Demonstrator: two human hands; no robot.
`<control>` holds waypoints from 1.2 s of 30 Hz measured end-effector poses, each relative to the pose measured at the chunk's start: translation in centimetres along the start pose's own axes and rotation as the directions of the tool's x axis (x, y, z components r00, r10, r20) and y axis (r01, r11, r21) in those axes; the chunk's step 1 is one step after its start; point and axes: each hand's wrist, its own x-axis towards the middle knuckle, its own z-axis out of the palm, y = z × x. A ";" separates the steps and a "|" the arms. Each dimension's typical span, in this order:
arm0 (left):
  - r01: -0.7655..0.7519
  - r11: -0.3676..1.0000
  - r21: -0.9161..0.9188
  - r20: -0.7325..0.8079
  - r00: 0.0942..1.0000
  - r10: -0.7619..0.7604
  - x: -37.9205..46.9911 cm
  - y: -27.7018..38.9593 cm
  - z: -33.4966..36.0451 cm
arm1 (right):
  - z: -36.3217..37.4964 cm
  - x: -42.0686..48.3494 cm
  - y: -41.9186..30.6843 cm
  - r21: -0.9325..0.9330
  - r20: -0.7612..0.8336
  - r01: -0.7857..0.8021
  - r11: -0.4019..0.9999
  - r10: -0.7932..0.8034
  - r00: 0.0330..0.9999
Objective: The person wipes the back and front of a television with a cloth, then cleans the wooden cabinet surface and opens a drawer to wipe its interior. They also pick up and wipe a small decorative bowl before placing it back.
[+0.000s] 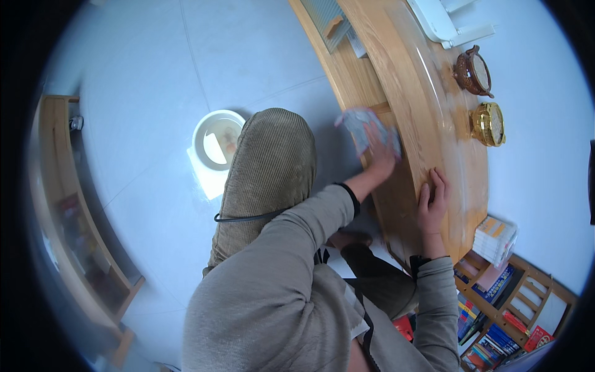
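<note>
My left hand (382, 151) presses a grey-blue cloth with pink edging (365, 125) against the lower shelf board of a wooden cabinet (404, 69); hand and cloth are slightly blurred. My right hand (433, 202) rests near the edge of the cabinet's top, its fingers lightly bent and nothing in it. On the floor beside my raised knee stands a white basin (200, 139) of cloudy water, partly hidden by the knee. Something small and orange-brown shows in the water.
A white router (434, 23), a brown pot (472, 72) and a gold pot (488, 124) stand along the cabinet's top. A stack of white boxes (495, 239) is at its near end, by a wooden bookshelf (525, 290). Another wooden cabinet (60, 139) lies far left.
</note>
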 end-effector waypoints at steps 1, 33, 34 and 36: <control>0.068 0.991 -0.111 0.012 0.998 -0.067 0.9 -1.1 -0.2 | -0.1 0.0 0.0 0.001 0.005 -0.003 1.000 0.003 1.000; 0.415 0.763 -0.496 0.097 0.900 -0.426 -0.6 -3.6 1.1 | -0.1 0.1 -0.3 -0.017 -0.013 -0.018 1.000 0.018 1.000; 0.449 0.772 -0.449 0.058 0.877 -0.477 -2.1 -4.5 2.8 | -0.1 0.1 -0.2 -0.015 -0.015 -0.014 1.000 0.014 1.000; 0.298 0.925 -0.237 0.016 0.953 -0.303 -5.2 -5.0 5.8 | -0.1 0.0 -0.2 -0.015 -0.012 -0.023 1.000 0.023 1.000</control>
